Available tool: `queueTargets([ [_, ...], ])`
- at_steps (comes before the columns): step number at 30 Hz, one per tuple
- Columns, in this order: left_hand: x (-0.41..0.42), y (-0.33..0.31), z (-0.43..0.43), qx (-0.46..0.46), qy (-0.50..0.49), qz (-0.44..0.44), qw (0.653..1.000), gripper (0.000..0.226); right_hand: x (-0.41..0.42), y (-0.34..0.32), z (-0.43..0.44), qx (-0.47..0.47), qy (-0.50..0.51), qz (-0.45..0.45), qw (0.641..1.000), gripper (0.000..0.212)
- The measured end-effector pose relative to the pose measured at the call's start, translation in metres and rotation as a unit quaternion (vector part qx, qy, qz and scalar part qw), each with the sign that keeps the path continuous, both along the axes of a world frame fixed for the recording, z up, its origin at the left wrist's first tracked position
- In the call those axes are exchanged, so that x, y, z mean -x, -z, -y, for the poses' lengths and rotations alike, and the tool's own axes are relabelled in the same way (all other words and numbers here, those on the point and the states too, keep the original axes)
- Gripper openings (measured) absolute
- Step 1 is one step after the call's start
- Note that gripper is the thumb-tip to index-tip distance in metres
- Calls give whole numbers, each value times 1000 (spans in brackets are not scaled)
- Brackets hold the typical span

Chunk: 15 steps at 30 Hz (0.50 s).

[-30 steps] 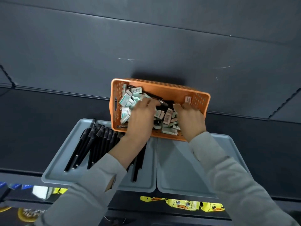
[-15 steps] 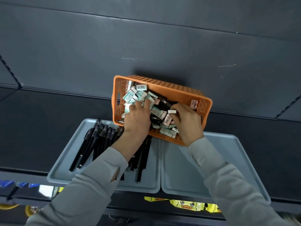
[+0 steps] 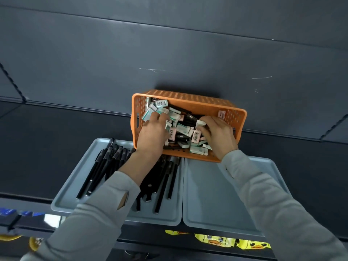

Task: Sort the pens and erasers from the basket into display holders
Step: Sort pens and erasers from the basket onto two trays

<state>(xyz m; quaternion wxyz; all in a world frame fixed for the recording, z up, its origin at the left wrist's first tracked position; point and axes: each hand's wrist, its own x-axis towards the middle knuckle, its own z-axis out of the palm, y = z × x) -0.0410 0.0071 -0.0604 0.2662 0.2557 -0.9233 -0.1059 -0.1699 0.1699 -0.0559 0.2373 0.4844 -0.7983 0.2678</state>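
Left tray: shallow grey-blue plastic left tray (image 3: 62,202) on the dark shelf (image 3: 56,129), in front of the basket; serves as the display holder for pens.
Sorted pens: slim black pens (image 3: 98,166), capped, lying roughly side by side along the left tray, partly hidden under the left sleeve.
Left hand: left hand (image 3: 152,134) palm down in the basket's left end, fingers (image 3: 157,117) loosely bent over the heap. I cannot tell whether they have hold of anything.
Basket: rectangular orange perforated plastic basket (image 3: 188,98), opening toward the person, its near edge overlapping the back rims of both trays in this view.
Erasers: small rectangular erasers (image 3: 182,128) in green-and-white and pink paper sleeves, jumbled in the basket among unsorted pens (image 3: 190,117).
Handling, erasers: judged light, firm and slightly grippy. A sleeve may slip off, so pinch across the short sides, sleeve and block together.
Handling, pens: judged light, stiff, smooth and prone to roll. Take at mid-barrel and draw lengthwise from under the erasers.
Right hand: right hand (image 3: 219,137) in the basket's right end, thumb and fingers (image 3: 208,119) closed in a pinch on a small white eraser (image 3: 200,123), held just above the heap.
Right tray: matching grey-blue plastic right tray (image 3: 207,194), just beside the left tray and crossed by the right sleeve; judged the holder for erasers.
Below: yellow duck-printed packets (image 3: 214,242) on a lower level.
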Motion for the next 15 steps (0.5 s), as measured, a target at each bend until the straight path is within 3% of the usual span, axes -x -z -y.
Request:
queueTargets([
  [8, -8, -10, -7, -52, 23, -108, 993, 38, 0, -5, -8, 41, -29, 89, 995, 15],
  [11, -10, -19, -16, -136, 13, -166, 977, 33, -14, -14, -17, 89, -42, 191, 977, 27],
  [13, -13, -25, -25, -234, 21, -218, 947, 30, -19, -20, -29, 82, -77, 271, 956, 33],
  [15, -19, -30, -43, -379, 44, -268, 884, 25, -17, -21, -46, -29, -125, 313, 941, 27],
])
